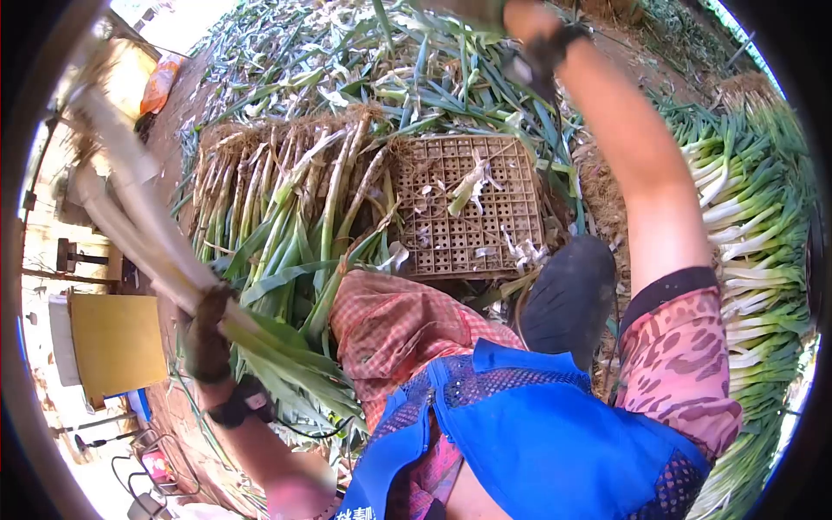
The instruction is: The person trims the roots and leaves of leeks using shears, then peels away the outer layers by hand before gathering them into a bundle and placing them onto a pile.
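Head view, looking down over bare brown earth [607, 195] outdoors in hard sunlight. Strewn all across the top: loose green leaf trimmings [416, 61]. Laid in a row left of centre, roots away from the camera: untrimmed leeks [286, 199], too many and too overlapped to count. Just right of that row, flat on the ground: one brown plastic crate [472, 208], grid side up, scattered with a few pale scraps. Stacked along the right edge: cleaned leeks [745, 225], white stems pointing inward, likewise beyond counting. At far left: one yellow box-like object [117, 342], with an orange bag [158, 82] farther up.

Lower centre: blue mesh vest [537, 433], pink patterned sleeve, checked trouser leg and one dark shoe [568, 299] resting beside the crate's near corner.

Left hand [206, 342], gloved dark, with a black band at the wrist, clenched around a bundle of leeks [139, 225]; white stems angled up and to the left, green leaves trailing down to the right past the knee. Number of stalks in the bundle: several, exact count unclear.

Right arm raised high, forearm bare, a black band at the wrist. Right hand [472, 10] cut off by the top edge; open or closed impossible to say.
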### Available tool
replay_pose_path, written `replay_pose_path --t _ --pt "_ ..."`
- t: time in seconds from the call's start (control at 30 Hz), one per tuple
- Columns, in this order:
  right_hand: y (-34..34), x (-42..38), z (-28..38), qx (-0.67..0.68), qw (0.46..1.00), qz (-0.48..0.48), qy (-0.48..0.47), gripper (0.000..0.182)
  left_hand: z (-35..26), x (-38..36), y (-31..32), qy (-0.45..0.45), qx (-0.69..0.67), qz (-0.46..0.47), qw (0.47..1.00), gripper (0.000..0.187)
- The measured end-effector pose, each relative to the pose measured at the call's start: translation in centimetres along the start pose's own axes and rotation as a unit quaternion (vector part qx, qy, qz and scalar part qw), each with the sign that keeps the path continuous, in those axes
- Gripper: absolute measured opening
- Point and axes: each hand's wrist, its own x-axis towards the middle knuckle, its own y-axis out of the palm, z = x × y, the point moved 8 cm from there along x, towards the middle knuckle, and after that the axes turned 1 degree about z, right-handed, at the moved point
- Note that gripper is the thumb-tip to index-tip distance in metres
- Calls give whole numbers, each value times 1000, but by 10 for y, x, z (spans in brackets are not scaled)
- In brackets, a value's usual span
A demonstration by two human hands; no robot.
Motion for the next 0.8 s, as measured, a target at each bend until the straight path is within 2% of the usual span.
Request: replay_pose_path --t 0.03,0.07,0.1,0.13,0.17,0.2,0.23,0.27,0.33,0.43,0.53,0.57,0.63,0.67,0.7,0.73,0.8 --pt "42 -14 -1 -14 997 60 -39 85 8 7 7 -20 26 18 999 39" --pt "59 -44 19 11 989 -6 -146 61 7 11 25 -5 16 37 999 39" --pt "67 -80 46 68 986 133 -74 65 13 19 41 -10 12 61 998 36" --pt "84 -103 62 63 982 137 -112 67 12 23 59 27 -22 97 995 33" --pt "78 -126 79 81 967 230 -78 66 7 22 78 -4 2 155 988 33" --pt "77 -139 91 87 962 240 -92 65 9 26 91 35 32 198 979 34" --pt "75 -150 95 87 971 169 -142 66 6 24 105 2 45 208 977 35" --pt "67 -161 103 56 976 140 -158 61 4 20 121 -31 58 220 973 36" --pt "43 -175 116 99 963 105 -229 63 0 11 140 -22 54 245 968 31" --pt "-32 -196 149 -71 927 -119 -349 56 -13 -6 165 -4 39 284 958 35" --pt "-52 -199 133 -27 964 -101 -245 52 -26 -25 187 16 29 312 950 36" --pt "-77 -204 123 -46 966 -200 -155 49 -28 -30 193 22 33 318 947 37" --pt "-62 -178 88 81 996 -32 -25 45 -30 -38 205 53 37 338 939 38" --pt "-57 -174 78 138 990 -7 11 43 -18 -37 206 40 49 319 945 40" --pt "-52 -171 67 194 980 13 50 40 -11 -40 211 31 32 348 936 38" --pt "-51 -168 57 236 970 -30 54 37 4 -37 213 31 -15 351 936 44" --pt "-71 -171 27 223 961 -159 44 36 3 -42 215 -1 -70 357 931 47"
